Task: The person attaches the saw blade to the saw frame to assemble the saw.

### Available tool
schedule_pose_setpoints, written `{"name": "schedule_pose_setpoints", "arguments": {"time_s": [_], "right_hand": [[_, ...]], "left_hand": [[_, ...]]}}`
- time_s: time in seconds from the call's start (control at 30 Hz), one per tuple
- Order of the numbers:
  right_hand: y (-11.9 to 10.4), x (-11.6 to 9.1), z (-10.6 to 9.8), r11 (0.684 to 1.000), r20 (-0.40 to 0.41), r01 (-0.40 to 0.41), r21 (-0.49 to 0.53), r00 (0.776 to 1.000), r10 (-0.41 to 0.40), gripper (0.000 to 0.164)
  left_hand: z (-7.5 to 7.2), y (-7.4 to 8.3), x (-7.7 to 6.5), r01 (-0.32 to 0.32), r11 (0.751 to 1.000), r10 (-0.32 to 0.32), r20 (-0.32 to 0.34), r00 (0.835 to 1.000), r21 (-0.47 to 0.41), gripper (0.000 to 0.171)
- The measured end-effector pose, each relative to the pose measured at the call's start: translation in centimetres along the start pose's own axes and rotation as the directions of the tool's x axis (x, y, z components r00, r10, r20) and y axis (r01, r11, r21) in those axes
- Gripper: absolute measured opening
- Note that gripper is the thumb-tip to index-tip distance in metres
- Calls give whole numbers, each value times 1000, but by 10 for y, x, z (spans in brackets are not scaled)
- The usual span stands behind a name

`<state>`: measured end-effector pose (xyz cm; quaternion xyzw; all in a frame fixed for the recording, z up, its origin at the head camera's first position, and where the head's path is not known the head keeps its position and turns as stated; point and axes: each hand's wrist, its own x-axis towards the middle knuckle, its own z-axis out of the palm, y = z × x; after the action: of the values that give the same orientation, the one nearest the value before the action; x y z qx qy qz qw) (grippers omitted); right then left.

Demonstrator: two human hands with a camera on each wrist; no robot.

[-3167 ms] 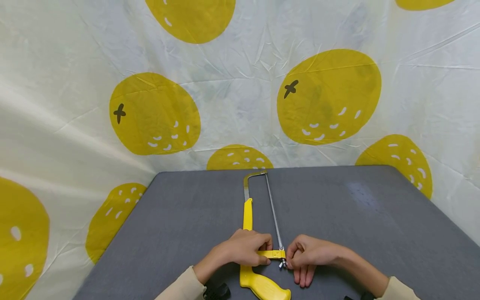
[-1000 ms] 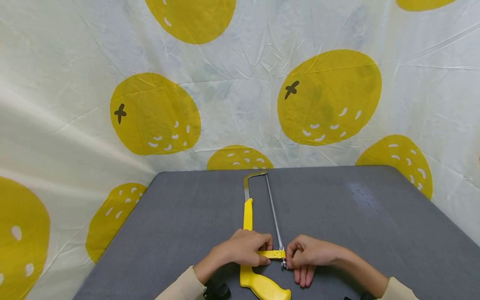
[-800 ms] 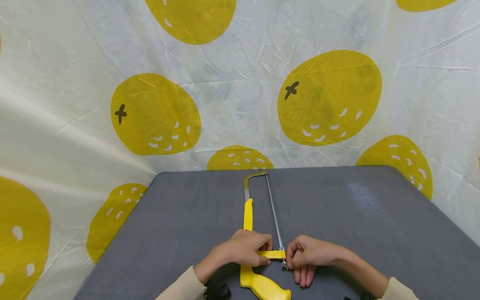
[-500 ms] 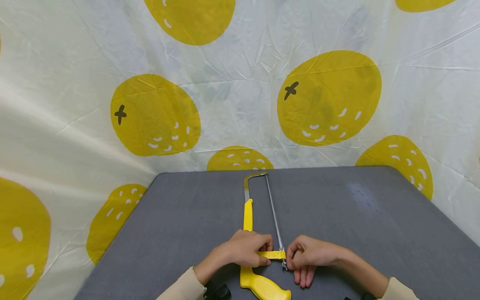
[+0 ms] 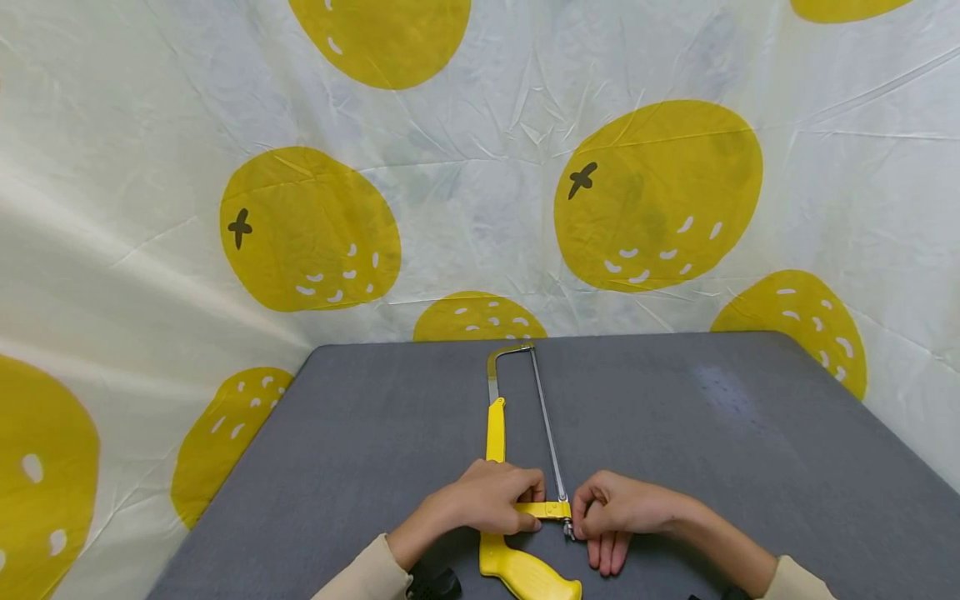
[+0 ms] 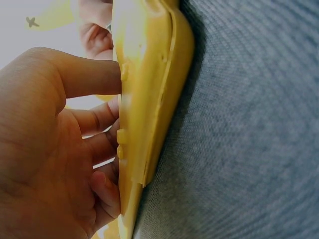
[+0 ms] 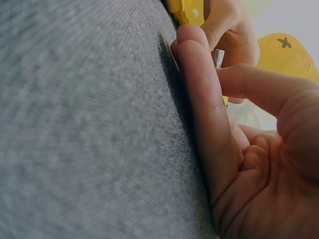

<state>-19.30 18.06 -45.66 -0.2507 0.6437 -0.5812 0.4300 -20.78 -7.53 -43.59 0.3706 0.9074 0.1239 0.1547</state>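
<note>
A yellow hacksaw (image 5: 496, 429) lies on the grey table, its handle (image 5: 528, 573) toward me and its thin blade (image 5: 548, 425) on the right side. My left hand (image 5: 491, 497) grips the frame just above the handle, thumb and fingers around the short yellow arm (image 5: 546, 509) that carries the blade's near end. In the left wrist view, the thumb presses along the yellow frame (image 6: 144, 94). My right hand (image 5: 626, 507) pinches the small metal wing nut (image 5: 568, 529) at that arm's tip. One metal wing (image 7: 219, 57) shows beside the thumb in the right wrist view.
The grey cloth-covered table (image 5: 375, 433) reaches back to a white curtain (image 5: 480, 200) printed with large yellow fruit. A pale worn patch (image 5: 723, 392) marks the cloth at the right. Dark wrist straps (image 5: 435, 582) show at the lower edge.
Compared with about three seconds ago, the wing nut stands at a different angle between the right fingertips. The left hand and the hacksaw keep their place.
</note>
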Motion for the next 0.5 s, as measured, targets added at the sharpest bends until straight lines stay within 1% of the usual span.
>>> {"name": "schedule_pose_setpoints", "arguments": {"time_s": [0.37, 0.5], "right_hand": [[-1, -1, -3, 1000, 12, -5, -9, 1000, 6, 20], [-3, -2, -4, 1000, 21, -6, -6, 1000, 7, 18]], "left_hand": [[-1, 0, 2, -3, 1000, 3, -4, 1000, 4, 16], [-2, 1, 2, 0, 1000, 0, -4, 1000, 3, 16]]}}
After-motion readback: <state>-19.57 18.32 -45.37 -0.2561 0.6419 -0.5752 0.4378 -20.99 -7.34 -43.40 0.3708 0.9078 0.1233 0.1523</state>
